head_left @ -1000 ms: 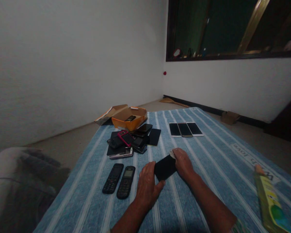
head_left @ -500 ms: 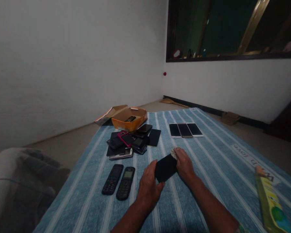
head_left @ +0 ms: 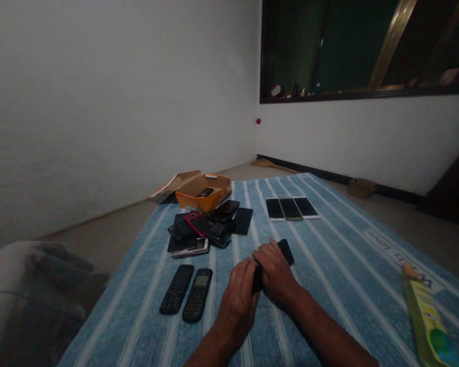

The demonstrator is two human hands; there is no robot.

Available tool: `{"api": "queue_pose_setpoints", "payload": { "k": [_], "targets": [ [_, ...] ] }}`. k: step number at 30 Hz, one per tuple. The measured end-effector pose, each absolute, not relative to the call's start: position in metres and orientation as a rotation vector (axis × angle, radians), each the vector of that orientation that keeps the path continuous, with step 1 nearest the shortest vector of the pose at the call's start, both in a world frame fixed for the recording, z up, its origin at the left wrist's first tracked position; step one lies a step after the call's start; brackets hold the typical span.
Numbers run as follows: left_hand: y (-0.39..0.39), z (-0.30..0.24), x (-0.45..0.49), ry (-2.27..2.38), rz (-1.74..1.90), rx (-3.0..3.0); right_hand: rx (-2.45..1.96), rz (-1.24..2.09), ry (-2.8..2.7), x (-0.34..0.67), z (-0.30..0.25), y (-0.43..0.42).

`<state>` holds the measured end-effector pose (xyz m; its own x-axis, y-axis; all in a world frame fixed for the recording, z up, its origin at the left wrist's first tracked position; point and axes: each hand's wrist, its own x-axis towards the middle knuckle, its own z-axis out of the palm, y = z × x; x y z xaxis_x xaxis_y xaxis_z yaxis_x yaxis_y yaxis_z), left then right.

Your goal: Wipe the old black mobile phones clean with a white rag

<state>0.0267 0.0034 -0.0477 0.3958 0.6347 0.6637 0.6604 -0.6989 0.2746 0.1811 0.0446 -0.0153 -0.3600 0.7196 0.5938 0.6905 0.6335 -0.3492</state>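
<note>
Both my hands hold a black smartphone [head_left: 285, 251] low over the blue striped towel [head_left: 329, 255]. My left hand [head_left: 237, 295] grips its near end, fingers closed. My right hand [head_left: 275, 272] lies over its middle, fingers curled; only the phone's far end shows past it. A small pale cloth seen earlier in the right hand is hidden now. Two black keypad phones [head_left: 186, 294] lie side by side just left of my left hand.
A heap of several phones [head_left: 202, 229] lies farther back, behind it an open orange box [head_left: 203, 192] with a phone inside. Three smartphones [head_left: 290, 208] lie in a row at the back. A yellow-green packet [head_left: 424, 316] lies at the right. Grey cloth [head_left: 26, 290] at left.
My right hand slid from the phone's far end toward me over its middle, meeting the left hand. The phone turned so that its far end now points away to the right.
</note>
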Motion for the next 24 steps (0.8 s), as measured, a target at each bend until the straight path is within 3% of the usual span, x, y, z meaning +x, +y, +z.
{"api": "queue_pose_setpoints", "payload": {
  "k": [6, 24],
  "targets": [
    [0.007, -0.053, 0.026, -1.206, -1.182, -2.563, -1.142, 0.103, -2.073, 0.194, -0.017, 0.054],
    [0.006, -0.059, 0.023, -1.276, -1.151, -2.525, -1.361, 0.560, -1.127, 0.231, -0.053, 0.086]
  ]
}}
